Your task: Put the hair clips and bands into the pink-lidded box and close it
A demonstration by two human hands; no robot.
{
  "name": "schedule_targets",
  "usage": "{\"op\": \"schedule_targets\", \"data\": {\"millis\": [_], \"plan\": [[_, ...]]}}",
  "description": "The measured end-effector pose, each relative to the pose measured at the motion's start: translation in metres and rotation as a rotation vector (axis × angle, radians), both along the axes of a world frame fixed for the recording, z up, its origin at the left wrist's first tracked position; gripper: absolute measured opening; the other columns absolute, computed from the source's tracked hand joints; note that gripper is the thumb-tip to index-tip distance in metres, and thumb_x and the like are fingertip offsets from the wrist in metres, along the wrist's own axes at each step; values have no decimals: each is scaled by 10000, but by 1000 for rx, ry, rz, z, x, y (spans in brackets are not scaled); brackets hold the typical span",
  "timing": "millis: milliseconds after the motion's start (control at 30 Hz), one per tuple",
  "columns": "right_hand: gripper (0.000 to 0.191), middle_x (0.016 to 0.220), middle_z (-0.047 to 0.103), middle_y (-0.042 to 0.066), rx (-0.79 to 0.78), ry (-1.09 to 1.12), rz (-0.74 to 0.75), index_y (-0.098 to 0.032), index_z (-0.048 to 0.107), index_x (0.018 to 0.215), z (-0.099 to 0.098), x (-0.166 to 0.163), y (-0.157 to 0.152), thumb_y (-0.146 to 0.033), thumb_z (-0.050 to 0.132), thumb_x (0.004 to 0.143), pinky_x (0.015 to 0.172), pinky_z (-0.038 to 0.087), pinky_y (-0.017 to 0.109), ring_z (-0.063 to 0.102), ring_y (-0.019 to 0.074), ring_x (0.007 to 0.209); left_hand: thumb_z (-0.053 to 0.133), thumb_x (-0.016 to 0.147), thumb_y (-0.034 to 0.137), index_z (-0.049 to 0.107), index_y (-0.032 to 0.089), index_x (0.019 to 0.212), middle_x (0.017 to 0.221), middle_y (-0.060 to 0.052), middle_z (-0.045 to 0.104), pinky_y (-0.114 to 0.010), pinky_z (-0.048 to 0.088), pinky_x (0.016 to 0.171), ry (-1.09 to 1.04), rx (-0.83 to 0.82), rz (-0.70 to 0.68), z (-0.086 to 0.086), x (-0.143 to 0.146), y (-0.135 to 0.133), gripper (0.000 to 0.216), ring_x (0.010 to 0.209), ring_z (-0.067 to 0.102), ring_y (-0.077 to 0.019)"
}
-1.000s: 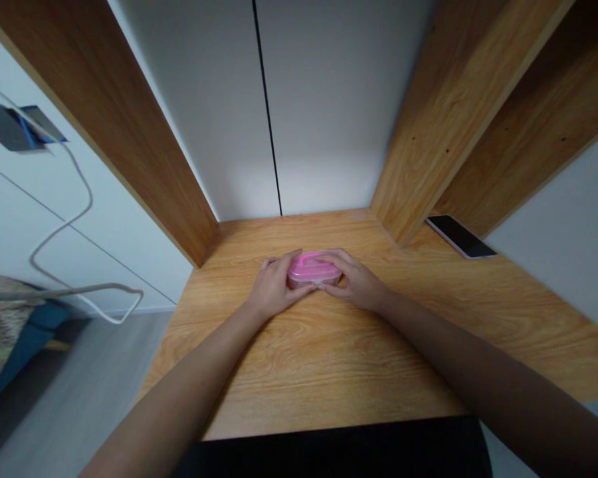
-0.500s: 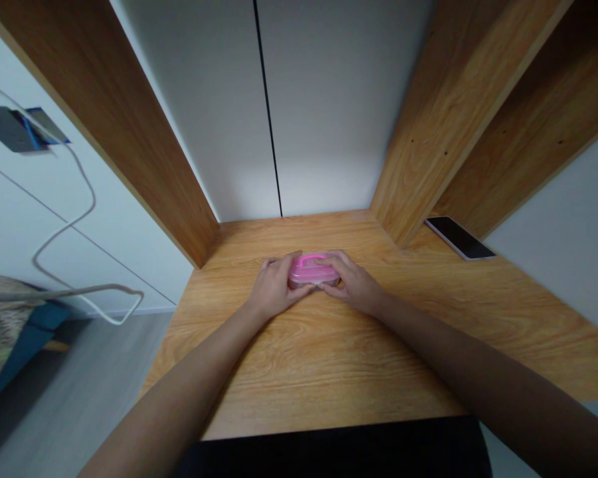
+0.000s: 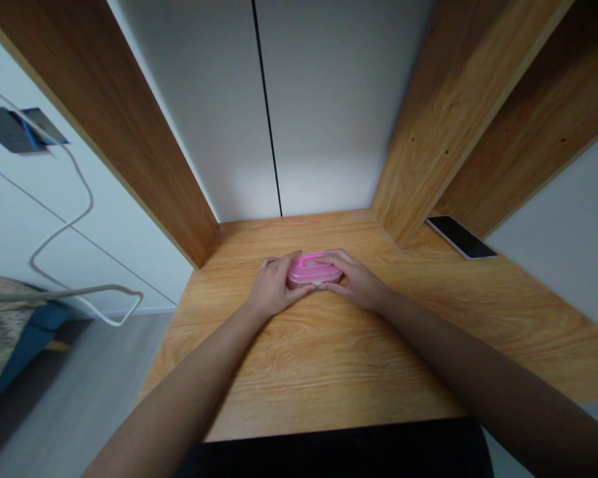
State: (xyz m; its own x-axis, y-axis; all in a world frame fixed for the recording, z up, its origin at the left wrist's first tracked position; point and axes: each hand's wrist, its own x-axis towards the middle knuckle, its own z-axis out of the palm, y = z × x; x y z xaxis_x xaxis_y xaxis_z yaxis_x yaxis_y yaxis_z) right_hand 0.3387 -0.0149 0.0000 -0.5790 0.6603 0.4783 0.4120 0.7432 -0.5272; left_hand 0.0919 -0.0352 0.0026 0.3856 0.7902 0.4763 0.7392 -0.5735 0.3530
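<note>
A small pink plastic box with a lid rests on the wooden desk, near the middle. My left hand wraps its left end, fingers curled over the top and thumb at the front edge. My right hand grips the right end the same way, fingers over the lid. Both hands press on the box from either side. What is inside the box is hidden.
A dark phone lies face up at the back right of the desk. Wooden side panels rise on both sides of a white back wall. Left of the desk, a white cable hangs over the grey floor.
Almost nothing has moved. My right fingers shifted slightly on the lid, and both hands stay clasped on the pink box.
</note>
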Motion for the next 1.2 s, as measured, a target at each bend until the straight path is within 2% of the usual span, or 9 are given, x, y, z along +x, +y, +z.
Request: {"op": "schedule_targets", "data": {"millis": [1200], "plan": [[528,1342,570,96,-27,-1,-6,-309,545,1384,6,0,-3,-418,693,888,1077,484,471,547,273,1269,692,827,608,438,228,1406,1308,-113,669,-465,412,1036,0,-8,-45,-2,-4,4,737,1118,657,-290]]}}
